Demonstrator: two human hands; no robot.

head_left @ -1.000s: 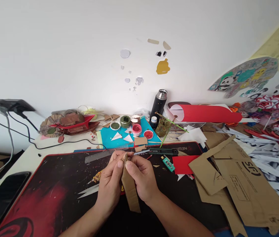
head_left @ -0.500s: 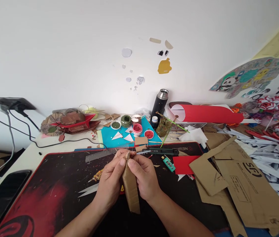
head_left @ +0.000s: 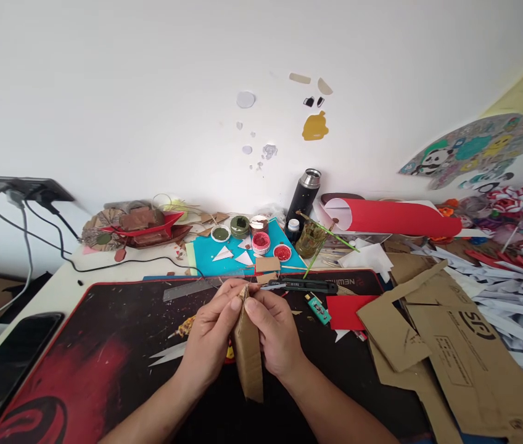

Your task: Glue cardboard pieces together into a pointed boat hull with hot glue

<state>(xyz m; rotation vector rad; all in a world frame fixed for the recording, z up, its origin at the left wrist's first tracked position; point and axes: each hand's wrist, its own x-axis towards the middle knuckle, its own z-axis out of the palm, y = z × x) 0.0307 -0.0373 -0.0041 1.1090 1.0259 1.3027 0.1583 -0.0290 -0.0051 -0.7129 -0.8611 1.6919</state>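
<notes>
Between my two hands a folded piece of cardboard [head_left: 249,357] stands on edge, its long side hanging down toward me. My left hand [head_left: 215,330] pinches its upper end from the left, thumb near the top edge. From the other side my right hand [head_left: 273,330] grips the same end, thumb pressed against it. Scissors [head_left: 168,354] lie partly hidden behind my left hand, blades pointing left. Just beyond my right hand lies a dark utility knife [head_left: 308,285] with its blade toward my fingers. A clear ruler [head_left: 182,288] lies beyond my left hand.
Flat cardboard pieces [head_left: 456,357] cover the right side. Open paint pots [head_left: 260,242] stand on blue paper [head_left: 203,253] at the back, near a black thermos [head_left: 303,194] and a jar with brushes [head_left: 310,239]. A phone [head_left: 16,364] lies at the left; a red paper roll [head_left: 395,216] sits behind.
The camera view has shifted slightly, so the scene sits a little farther right. Both hands keep the same grip on the cardboard, which has hardly moved.
</notes>
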